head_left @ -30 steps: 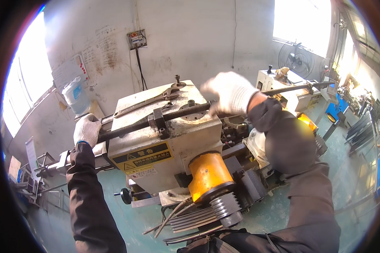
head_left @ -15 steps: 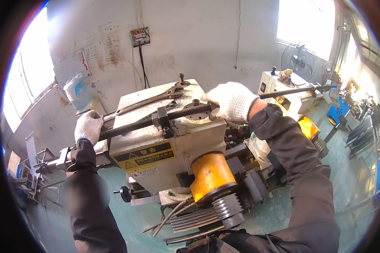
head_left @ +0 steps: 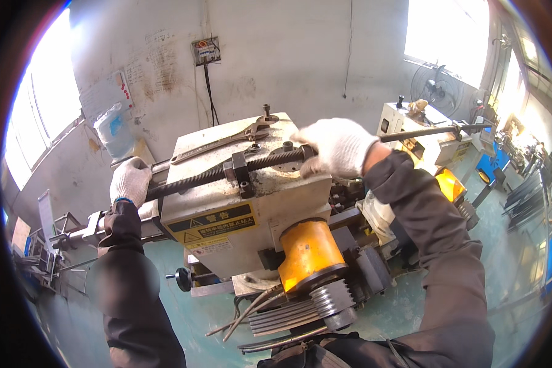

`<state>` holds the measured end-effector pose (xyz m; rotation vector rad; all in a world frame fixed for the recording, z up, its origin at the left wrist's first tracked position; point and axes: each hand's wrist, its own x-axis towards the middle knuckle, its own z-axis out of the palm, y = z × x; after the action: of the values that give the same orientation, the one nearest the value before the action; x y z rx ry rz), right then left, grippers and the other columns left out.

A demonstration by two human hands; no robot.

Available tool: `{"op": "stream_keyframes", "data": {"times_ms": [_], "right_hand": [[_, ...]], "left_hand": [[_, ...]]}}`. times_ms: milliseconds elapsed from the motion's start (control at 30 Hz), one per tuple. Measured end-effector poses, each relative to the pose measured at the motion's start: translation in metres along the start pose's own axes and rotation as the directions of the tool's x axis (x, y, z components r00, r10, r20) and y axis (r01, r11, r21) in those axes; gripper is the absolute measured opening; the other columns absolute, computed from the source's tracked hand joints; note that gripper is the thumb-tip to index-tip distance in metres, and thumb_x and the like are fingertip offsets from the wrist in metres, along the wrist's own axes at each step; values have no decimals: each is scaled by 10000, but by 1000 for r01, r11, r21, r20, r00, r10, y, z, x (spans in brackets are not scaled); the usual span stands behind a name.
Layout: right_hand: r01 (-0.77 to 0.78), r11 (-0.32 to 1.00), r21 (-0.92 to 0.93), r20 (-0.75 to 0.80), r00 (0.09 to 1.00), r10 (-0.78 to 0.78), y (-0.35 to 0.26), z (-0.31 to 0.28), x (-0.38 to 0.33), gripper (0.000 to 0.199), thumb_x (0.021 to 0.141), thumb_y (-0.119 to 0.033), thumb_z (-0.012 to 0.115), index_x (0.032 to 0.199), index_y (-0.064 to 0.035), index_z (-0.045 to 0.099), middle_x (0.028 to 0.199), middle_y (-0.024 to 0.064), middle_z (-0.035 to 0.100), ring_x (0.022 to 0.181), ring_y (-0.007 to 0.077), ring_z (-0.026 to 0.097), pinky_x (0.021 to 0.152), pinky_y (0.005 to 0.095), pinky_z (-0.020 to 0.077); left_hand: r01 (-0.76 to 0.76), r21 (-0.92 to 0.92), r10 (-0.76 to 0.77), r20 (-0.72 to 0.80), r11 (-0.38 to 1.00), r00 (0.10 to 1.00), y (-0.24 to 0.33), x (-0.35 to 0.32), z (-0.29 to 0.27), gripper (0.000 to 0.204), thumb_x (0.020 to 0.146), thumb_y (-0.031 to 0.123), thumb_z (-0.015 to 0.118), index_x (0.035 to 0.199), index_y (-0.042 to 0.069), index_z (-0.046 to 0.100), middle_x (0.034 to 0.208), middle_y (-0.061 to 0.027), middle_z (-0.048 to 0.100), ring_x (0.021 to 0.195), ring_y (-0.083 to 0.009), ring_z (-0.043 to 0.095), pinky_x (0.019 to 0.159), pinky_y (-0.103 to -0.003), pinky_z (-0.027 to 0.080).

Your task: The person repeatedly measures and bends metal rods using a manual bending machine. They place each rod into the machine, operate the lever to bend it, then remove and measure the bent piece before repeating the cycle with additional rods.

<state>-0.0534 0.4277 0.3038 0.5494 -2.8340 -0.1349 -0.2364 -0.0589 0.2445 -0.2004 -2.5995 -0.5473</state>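
Here, a dark threaded rod point(head_left: 267, 161) runs across the top of the pale machine housing point(head_left: 273, 197), from beyond its left edge out past its right edge. The right hand point(head_left: 339, 147), in a white knit glove, is closed around the rod near the right edge, thumb on the near side and fingers over the far side. The left hand point(head_left: 131, 180), gloved alike, lies at the rod's left end, just off the left edge; its fingers curl out of sight, so how firmly its grip is closed cannot be told. Between the hands, a black block point(head_left: 239, 175) sits around the rod by the near edge. An adjustable wrench point(head_left: 218, 146) lies toward the far edge, its head near the far right corner.
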Motion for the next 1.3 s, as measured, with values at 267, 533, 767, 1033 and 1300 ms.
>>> {"op": "stream_keyframes", "data": {"times_ms": [267,533,767,1033,1300], "right_hand": [[54,995,86,28,998,-57,9,15,8,758,988,-587,914,1513,-56,779,1387,240,837,1336,428,786,1180,528,611],[203,956,-214,-325,908,-265,8,31,16,728,1045,-475,904,1618,-71,711,1567,196,760,1423,374,725,1221,507,601],[-178,952,-249,-377,923,74,2,21,22,937,980,-656,921,1705,-124,654,1834,139,553,1686,307,501,1400,537,429],[-186,956,-228,-379,921,89,-6,13,20,801,1014,-508,918,1666,-113,672,1737,136,651,1651,326,547,1425,541,401],[-143,976,-164,-459,887,53,-8,29,25,680,1023,-399,880,1595,-66,726,1660,157,713,1560,350,638,1376,556,438]], "left_hand": [[19,17,-19,-2,1000,1000,-1,2,2,303,1035,352,777,1119,77,873,1122,-206,861,1129,-423,822,1010,-508,631],[5,3,-5,5,1000,1000,-1,1,0,290,1029,341,769,1105,81,872,1112,-210,861,1124,-424,820,1006,-505,629],[-4,-23,3,-36,1000,999,0,-1,1,270,982,269,763,1087,42,865,1061,-215,848,1022,-399,811,955,-480,620],[25,-1,-25,5,1000,1000,3,-2,-2,290,1018,315,743,1095,67,874,1107,-215,862,1112,-427,826,1008,-497,630],[12,23,-12,-3,1000,1000,-4,-3,3,291,1023,326,762,1125,80,879,1130,-219,862,1136,-429,823,1021,-509,630]]}}
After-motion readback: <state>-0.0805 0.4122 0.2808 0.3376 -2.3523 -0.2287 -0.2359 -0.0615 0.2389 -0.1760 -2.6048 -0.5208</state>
